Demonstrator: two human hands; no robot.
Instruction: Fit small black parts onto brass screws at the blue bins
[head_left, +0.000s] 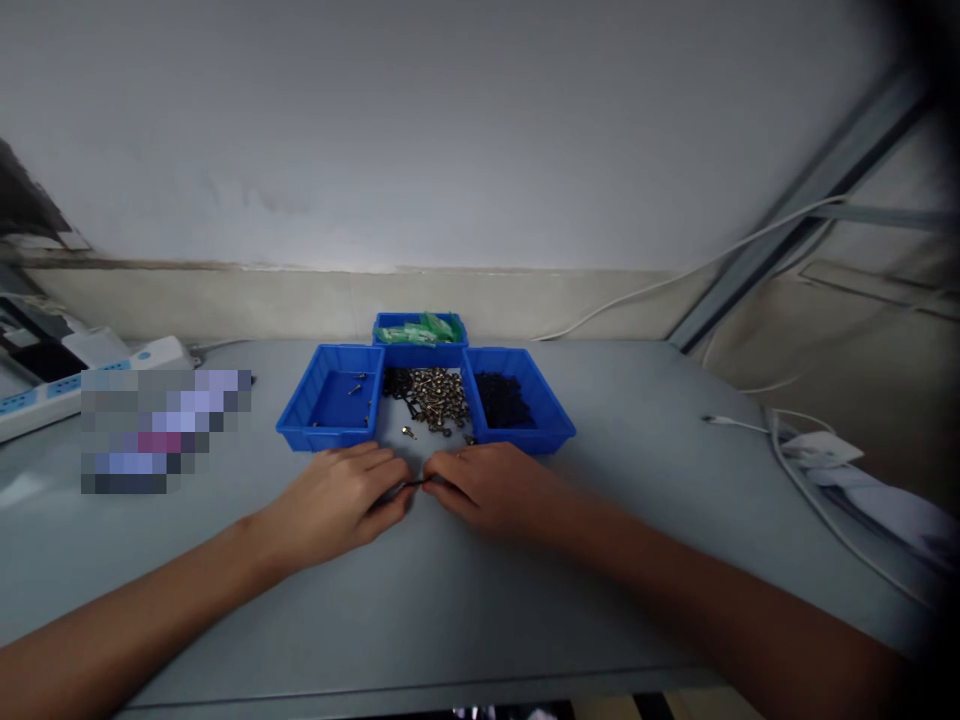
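My left hand (341, 498) and my right hand (495, 486) meet over the table, fingertips pinched. A small, thin dark piece (415, 483) bridges the narrow gap between them, held at both ends; its kind is too small to make out. Just beyond lies a pile of small brass-coloured metal parts (441, 398), with darker parts at its left. One loose brass piece (408, 432) sits nearer my hands. The left blue bin (300, 398) contains several small brass parts. Many small black parts (502, 400) fill part of the right blue bin (553, 410).
Behind the pile, a third blue bin (420, 354) carries green plastic bags (431, 328). A power strip (52, 392) and a blurred-out object (165, 435) occupy the left side. White cables (814, 500) and a metal frame post (739, 270) are at the right. A wall closes the back.
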